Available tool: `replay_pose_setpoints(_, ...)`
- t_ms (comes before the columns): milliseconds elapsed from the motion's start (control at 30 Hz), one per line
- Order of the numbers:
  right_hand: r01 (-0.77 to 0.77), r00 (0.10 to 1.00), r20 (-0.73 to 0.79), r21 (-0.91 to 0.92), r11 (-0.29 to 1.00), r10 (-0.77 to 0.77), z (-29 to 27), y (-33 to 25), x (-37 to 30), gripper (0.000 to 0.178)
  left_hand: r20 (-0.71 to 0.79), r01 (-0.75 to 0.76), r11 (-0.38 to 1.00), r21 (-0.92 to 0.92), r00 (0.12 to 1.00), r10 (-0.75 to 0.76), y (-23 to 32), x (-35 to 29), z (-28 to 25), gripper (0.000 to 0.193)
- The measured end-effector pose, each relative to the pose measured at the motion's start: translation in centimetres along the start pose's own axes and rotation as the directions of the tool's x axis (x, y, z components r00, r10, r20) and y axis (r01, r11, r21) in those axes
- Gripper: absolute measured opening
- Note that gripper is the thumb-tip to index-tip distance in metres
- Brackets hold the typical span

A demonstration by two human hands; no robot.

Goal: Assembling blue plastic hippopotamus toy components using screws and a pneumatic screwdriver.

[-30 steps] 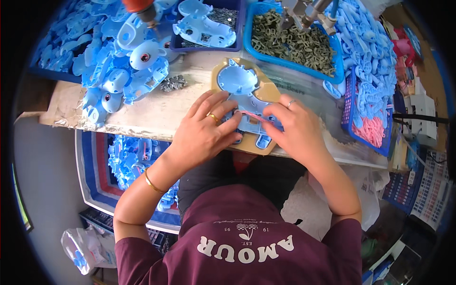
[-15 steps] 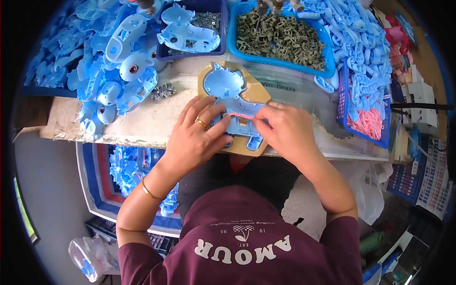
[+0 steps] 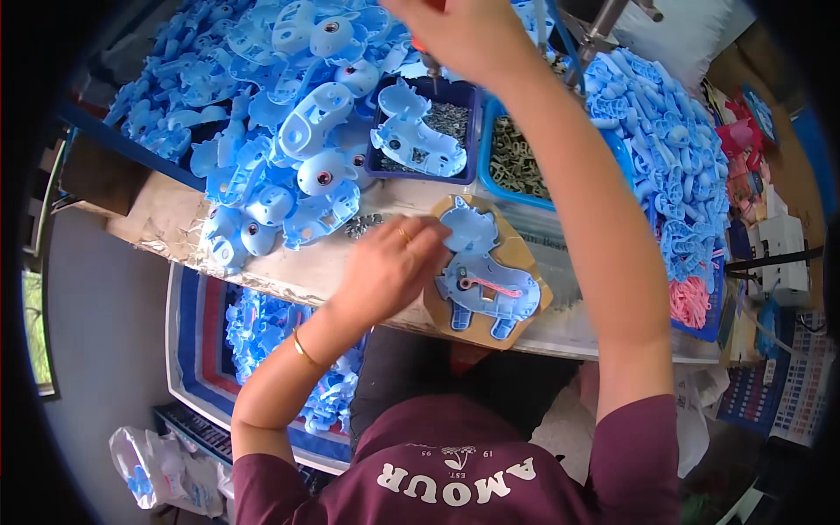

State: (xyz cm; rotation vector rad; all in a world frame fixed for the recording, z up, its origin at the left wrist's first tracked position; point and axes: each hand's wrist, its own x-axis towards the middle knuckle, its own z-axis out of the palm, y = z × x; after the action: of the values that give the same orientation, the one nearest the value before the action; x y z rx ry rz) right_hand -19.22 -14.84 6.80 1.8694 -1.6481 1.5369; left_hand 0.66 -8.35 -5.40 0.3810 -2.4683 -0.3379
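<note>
A light blue animal-shaped plastic shell half (image 3: 516, 302) lies hollow side up in a tan shaped holder (image 3: 534, 254) at the table's front edge. Inside the shell rests a pink looped strip (image 3: 499, 288), one loop around a post. My left hand (image 3: 394, 262) is beside the holder's left edge, fingers pinched together; whatever they hold is hidden. Up at the top edge, my right hand (image 3: 468, 39) grips a hanging power screwdriver (image 3: 423, 52) with an orange part and metal tip. Part of that hand is cut off by the frame.
Small metal pieces (image 3: 363, 225) lie left of the holder. Behind are a dark blue tray of screws (image 3: 472, 131) with a shell half on it, and a blue basket of metal parts (image 3: 516, 162). Blue shells (image 3: 254, 157) heap at left, blue parts (image 3: 665, 149) and pink strips (image 3: 689, 302) at right.
My right hand has left the shell and risen to the screwdriver at the top. My left hand has moved off the shell to its left side. The whole view has shifted.
</note>
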Motion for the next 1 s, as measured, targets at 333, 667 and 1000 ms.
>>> replay_pose_setpoints(333, -0.522, 0.824, 0.42, 0.297, 0.8, 0.381, -6.2, -4.9, -2.4, 0.044, -0.052, 0.071, 0.973, 0.22, 0.997, -0.061, -6.0, 7.0, 1.5, 0.003)
replay_pose_setpoints(667, -0.245, 0.934, 0.302, 0.158, 0.957, 0.189, -8.5, -2.5, -5.5, 0.045, 0.33, 0.109, 0.877, 0.468, 0.899, -0.288, -11.6, 17.2, 8.9, 0.017)
replay_pose_setpoints(1000, -0.191, 0.964, 0.221, 0.198, 0.961, 0.146, -9.3, -0.4, -6.6, 0.035, 0.283, 0.118, 0.888, 0.444, 0.922, -0.264, -9.1, 15.9, 4.7, 0.017)
